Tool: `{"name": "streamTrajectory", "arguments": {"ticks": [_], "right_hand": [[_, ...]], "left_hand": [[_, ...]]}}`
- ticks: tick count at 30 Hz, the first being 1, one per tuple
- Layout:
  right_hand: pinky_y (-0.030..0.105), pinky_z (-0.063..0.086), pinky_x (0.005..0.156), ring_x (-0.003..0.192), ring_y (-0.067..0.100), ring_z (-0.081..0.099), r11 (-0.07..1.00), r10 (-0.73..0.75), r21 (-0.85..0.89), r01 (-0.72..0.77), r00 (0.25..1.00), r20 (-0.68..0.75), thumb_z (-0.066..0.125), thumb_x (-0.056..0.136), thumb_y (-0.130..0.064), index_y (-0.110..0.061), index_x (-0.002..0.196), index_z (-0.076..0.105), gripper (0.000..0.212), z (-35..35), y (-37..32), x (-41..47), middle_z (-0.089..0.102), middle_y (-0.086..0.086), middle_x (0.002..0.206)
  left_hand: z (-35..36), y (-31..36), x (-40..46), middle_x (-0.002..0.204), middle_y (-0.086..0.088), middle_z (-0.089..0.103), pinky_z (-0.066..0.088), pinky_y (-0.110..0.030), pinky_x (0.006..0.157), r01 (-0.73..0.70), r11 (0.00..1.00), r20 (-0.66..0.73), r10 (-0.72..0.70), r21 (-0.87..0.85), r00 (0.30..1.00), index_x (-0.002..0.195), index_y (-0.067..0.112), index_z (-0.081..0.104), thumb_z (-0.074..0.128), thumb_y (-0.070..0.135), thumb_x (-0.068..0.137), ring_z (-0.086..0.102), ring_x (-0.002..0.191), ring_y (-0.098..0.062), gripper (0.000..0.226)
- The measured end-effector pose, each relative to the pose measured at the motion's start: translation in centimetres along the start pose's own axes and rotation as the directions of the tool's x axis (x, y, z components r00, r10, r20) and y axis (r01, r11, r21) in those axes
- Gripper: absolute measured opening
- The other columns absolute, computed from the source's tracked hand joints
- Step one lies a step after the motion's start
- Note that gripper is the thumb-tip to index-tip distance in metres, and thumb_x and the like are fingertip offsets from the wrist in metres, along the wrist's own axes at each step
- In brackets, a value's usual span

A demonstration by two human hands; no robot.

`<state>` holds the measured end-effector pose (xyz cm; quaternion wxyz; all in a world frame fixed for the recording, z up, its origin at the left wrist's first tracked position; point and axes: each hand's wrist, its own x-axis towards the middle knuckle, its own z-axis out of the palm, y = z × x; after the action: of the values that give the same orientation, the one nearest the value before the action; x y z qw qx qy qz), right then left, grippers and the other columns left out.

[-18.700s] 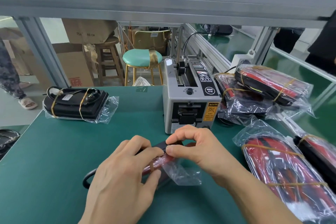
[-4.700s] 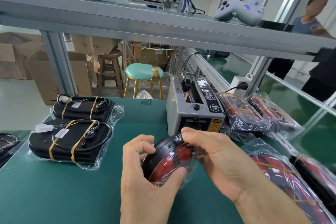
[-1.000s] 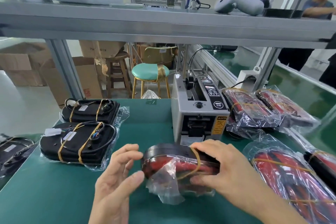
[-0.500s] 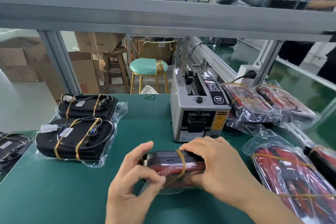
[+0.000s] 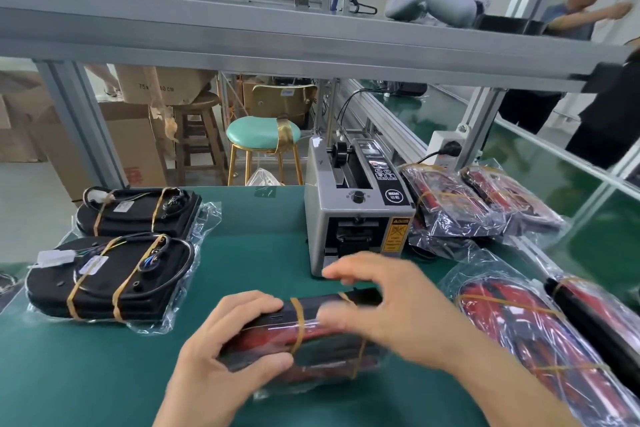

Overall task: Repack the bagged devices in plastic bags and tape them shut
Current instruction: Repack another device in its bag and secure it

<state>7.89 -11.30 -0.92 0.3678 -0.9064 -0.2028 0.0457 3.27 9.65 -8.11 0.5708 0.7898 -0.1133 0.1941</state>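
A black and red device (image 5: 311,333) in a clear plastic bag, bound with rubber bands, lies on the green mat in front of me. My left hand (image 5: 228,354) grips its left end, fingers over the top and thumb underneath. My right hand (image 5: 388,302) hovers over its right end, blurred, with fingers spread and loosely bent; no tape shows in it. The grey tape dispenser (image 5: 356,215) stands just behind the device.
Two bagged black devices (image 5: 107,274) (image 5: 138,211) lie at the left. Several bagged red and black devices (image 5: 460,204) (image 5: 547,350) are piled at the right. A metal shelf rail (image 5: 311,42) crosses overhead. Stools, cartons and people stand beyond the table.
My right hand has lifted off the device's right end and moved up toward the tape dispenser. My left hand has shifted from the bag's front to gripping the left end.
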Motion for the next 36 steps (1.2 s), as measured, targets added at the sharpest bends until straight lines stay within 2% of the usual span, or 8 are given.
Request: {"name": "streamTrajectory", "arguments": {"ticks": [3, 5, 8, 11, 17, 24, 30, 36], "right_hand": [[0.009, 0.043, 0.061, 0.064, -0.008, 0.06, 0.931, 0.268, 0.32, -0.174, 0.923, -0.277, 0.069, 0.084, -0.032, -0.032, 0.081, 0.074, 0.006, -0.9, 1.9, 1.4, 0.066, -0.025, 0.065], [0.016, 0.038, 0.057, 0.054, 0.003, 0.05, 0.768, 0.517, 0.563, -0.305, 0.814, -0.265, 0.069, 0.087, -0.023, -0.024, 0.087, 0.074, 0.005, -0.2, 3.1, 2.6, 0.058, -0.015, 0.052], [0.019, 0.031, 0.045, 0.051, 0.011, 0.033, 0.545, 0.701, 0.766, -0.342, 0.688, -0.191, 0.072, 0.085, -0.019, -0.018, 0.086, 0.069, 0.003, 1.0, 3.8, 4.5, 0.044, 0.0, 0.057], [0.015, 0.03, 0.035, 0.046, 0.011, 0.03, 0.472, 0.746, 0.828, -0.303, 0.638, -0.192, 0.073, 0.084, -0.015, -0.018, 0.079, 0.065, 0.01, 1.5, 3.6, 5.7, 0.044, 0.0, 0.056], [0.019, 0.031, 0.051, 0.053, 0.008, 0.039, 0.405, 0.785, 0.883, -0.237, 0.585, -0.203, 0.076, 0.08, -0.008, -0.012, 0.077, 0.066, 0.011, 2.1, 3.1, 6.8, 0.05, -0.002, 0.063], [0.02, 0.026, 0.034, 0.045, 0.014, 0.03, 0.256, 0.881, 0.943, -0.211, 0.452, -0.138, 0.074, 0.079, -0.006, -0.014, 0.065, 0.05, 0.029, 2.7, 2.5, 8.0, 0.041, 0.001, 0.059], [0.018, 0.021, 0.037, 0.037, 0.005, 0.023, 0.233, 0.759, 0.934, -0.272, 0.651, 0.0, 0.067, 0.085, -0.012, -0.017, 0.071, 0.05, 0.023, 0.8, 2.6, 5.8, 0.033, -0.007, 0.047], [0.026, 0.033, 0.071, 0.071, 0.008, 0.053, 0.64, 0.509, 0.719, -0.271, 0.851, -0.132, 0.069, 0.075, -0.03, -0.02, 0.055, 0.064, 0.023, -2.2, 0.0, 0.7, 0.058, -0.012, 0.064]], "left_hand": [[-1.8, -1.0, -0.9, 0.103, 0.009, 0.068, 0.049, -0.009, 0.08, 0.019, 0.997, -0.049, -0.023, -0.072, 0.999, 0.098, 0.035, 0.072, 0.083, 0.016, 0.045, 0.065, 0.089, -0.007, 0.057], [-2.2, -1.1, -1.3, 0.102, 0.004, 0.068, 0.051, -0.012, 0.081, 0.001, 0.997, -0.053, -0.005, -0.075, 0.999, 0.098, 0.031, 0.072, 0.083, 0.013, 0.045, 0.066, 0.089, -0.012, 0.057], [-1.6, -0.8, -1.4, 0.102, 0.006, 0.068, 0.049, -0.01, 0.08, -0.055, 0.998, -0.053, 0.054, -0.031, 0.997, 0.098, 0.032, 0.072, 0.086, 0.03, 0.047, 0.065, 0.092, -0.009, 0.053], [-1.3, -0.4, -1.3, 0.103, 0.009, 0.067, 0.048, -0.008, 0.079, -0.053, 0.998, -0.075, 0.05, -0.034, 0.996, 0.097, 0.037, 0.072, 0.08, 0.042, 0.05, 0.064, 0.093, -0.007, 0.048], [-1.2, -0.2, -1.5, 0.101, 0.009, 0.067, 0.048, -0.006, 0.076, -0.068, 0.997, -0.088, 0.066, -0.024, 0.994, 0.098, 0.033, 0.071, 0.079, 0.041, 0.051, 0.064, 0.09, -0.007, 0.048], [-1.1, 0.0, -1.8, 0.103, 0.009, 0.068, 0.052, -0.015, 0.08, -0.013, 0.998, -0.106, 0.005, -0.067, 0.994, 0.094, 0.038, 0.073, 0.079, 0.045, 0.045, 0.065, 0.092, -0.009, 0.049], [0.0, -0.1, -1.5, 0.101, 0.012, 0.068, 0.048, -0.007, 0.079, 0.025, 0.996, -0.175, -0.04, -0.089, 0.984, 0.093, 0.039, 0.072, 0.079, 0.044, 0.044, 0.063, 0.094, -0.005, 0.049], [3.7, 0.3, -0.7, 0.103, 0.014, 0.064, 0.046, -0.007, 0.078, 0.094, 0.984, -0.25, -0.129, -0.149, 0.959, 0.088, 0.044, 0.071, 0.086, 0.017, 0.048, 0.062, 0.095, -0.002, 0.051]]}}
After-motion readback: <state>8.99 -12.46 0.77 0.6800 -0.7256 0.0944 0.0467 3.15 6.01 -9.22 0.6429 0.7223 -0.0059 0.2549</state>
